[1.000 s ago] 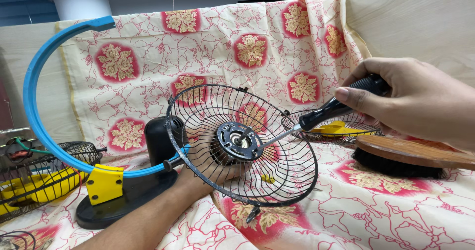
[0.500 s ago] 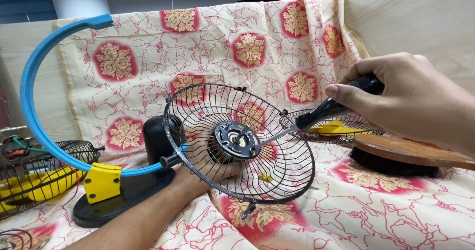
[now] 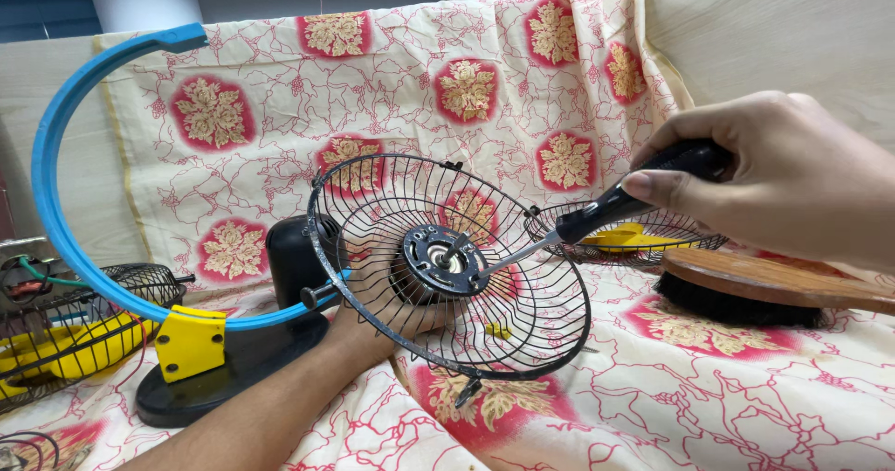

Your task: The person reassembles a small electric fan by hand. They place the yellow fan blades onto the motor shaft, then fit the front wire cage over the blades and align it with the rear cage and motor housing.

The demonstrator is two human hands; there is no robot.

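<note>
A black wire fan guard (image 3: 522,331) tilts toward me, bolted to a round metal hub plate (image 3: 443,259) with the motor shaft at its middle. My left hand (image 3: 373,326) reaches in from below left and grips the motor behind the guard; most of it is hidden by the wires. My right hand (image 3: 774,177) holds a black-handled screwdriver (image 3: 611,205). Its metal tip rests on the right side of the hub plate.
A blue ring frame (image 3: 56,200) with a yellow bracket (image 3: 191,342) stands on a black base (image 3: 224,368) at left. A second wire guard (image 3: 625,238) with yellow blades and a wooden brush (image 3: 764,289) lie at right. Another guard (image 3: 75,326) sits far left on the floral cloth (image 3: 746,396).
The guard and both hands have shifted slightly up and left in view. The screwdriver stays on the hub plate, and my right hand has turned a little around the handle.
</note>
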